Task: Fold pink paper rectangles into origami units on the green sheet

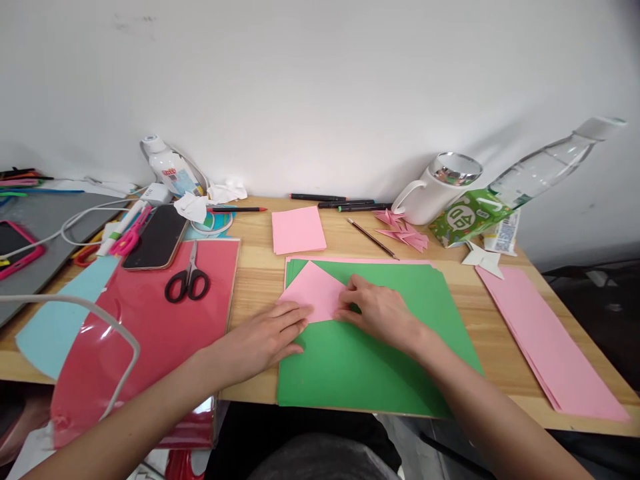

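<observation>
A small pink paper piece (316,292), folded to a point at the top, lies on a stack of green sheets (380,353) at the middle of the wooden desk. My left hand (267,337) rests flat with stretched fingers, its fingertips pressing the pink piece's lower left corner. My right hand (380,310) is curled, its fingertips pinching the pink piece's right edge against the green sheet.
Black scissors (187,282) lie on a red sheet (150,333) at left, beside a phone (156,239) and a light blue paper (60,313). Behind lie a pink rectangle (298,230), pens (340,202), a pencil (373,239), folded pink shapes (404,231), a white mug (434,187), a bottle (545,167). Pink strips (545,340) lie at right.
</observation>
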Available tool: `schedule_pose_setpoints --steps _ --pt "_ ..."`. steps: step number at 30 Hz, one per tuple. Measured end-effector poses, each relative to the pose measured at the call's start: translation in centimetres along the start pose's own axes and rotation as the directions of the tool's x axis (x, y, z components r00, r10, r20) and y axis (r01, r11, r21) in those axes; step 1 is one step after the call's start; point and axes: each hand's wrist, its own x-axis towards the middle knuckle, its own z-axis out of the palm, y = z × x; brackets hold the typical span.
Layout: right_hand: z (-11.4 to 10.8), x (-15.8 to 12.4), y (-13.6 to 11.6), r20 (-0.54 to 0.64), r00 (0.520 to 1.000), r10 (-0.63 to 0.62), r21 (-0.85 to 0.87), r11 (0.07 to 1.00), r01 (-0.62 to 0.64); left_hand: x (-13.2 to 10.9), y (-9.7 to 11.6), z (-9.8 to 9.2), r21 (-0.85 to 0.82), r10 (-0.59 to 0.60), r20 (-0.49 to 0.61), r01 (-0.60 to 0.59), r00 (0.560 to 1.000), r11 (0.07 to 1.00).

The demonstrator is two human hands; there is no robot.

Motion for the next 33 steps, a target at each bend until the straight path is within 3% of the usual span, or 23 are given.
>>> schedule_pose_setpoints --steps 4,8,10,12,15,21,25,28,33 --pt "-0.4 0.0 1.0 0.026 1.000 -0.001 0.049 0.999 0.000 0.3 0.4 0.2 0.041 0.001 -0.040 0.000 0.999 0.999" --pt "0.3 0.6 2.4 -0.036 0.997 -0.062 0.189 0.980 0.068 1.6 1.6 0.3 0.176 -0.025 -0.038 0.031 0.999 0.984" --pt "1.0 1.2 3.0 -0.106 0.994 -0.029 0.362 0.930 0.065 2.6 2.1 0.2 0.270 -0.026 0.020 0.020 0.999 0.963" --pt "1.7 1.9 3.5 -0.253 0.966 0.049 0.524 0.846 0.095 3.4 2.3 0.3 0.366 0.001 0.048 -0.019 0.999 0.930" --pt "2.3 2.7 3.9 -0.429 0.897 0.105 0.577 0.796 0.183 3.9 2.2 0.4 0.386 0.028 0.062 -0.049 0.998 0.921" --pt "2.7 2.4 3.5 -0.401 0.912 0.082 0.726 0.636 0.262 2.7 0.8 0.5 0.352 0.088 -0.048 -0.066 0.995 0.934" --pt "2.5 1.9 3.3 -0.393 0.919 0.023 0.719 0.631 0.292 2.1 -0.5 0.6 0.387 0.113 -0.116 -0.060 0.987 0.920" --pt "2.2 1.6 3.1 -0.415 0.908 -0.057 0.645 0.686 0.338 2.0 -1.3 1.1 0.334 0.045 -0.146 0.006 0.988 0.942" --pt "1.4 1.0 2.7 -0.448 0.832 -0.329 0.337 0.799 0.497 2.2 -1.5 1.5 0.230 -0.028 -0.197 0.074 0.980 0.970"
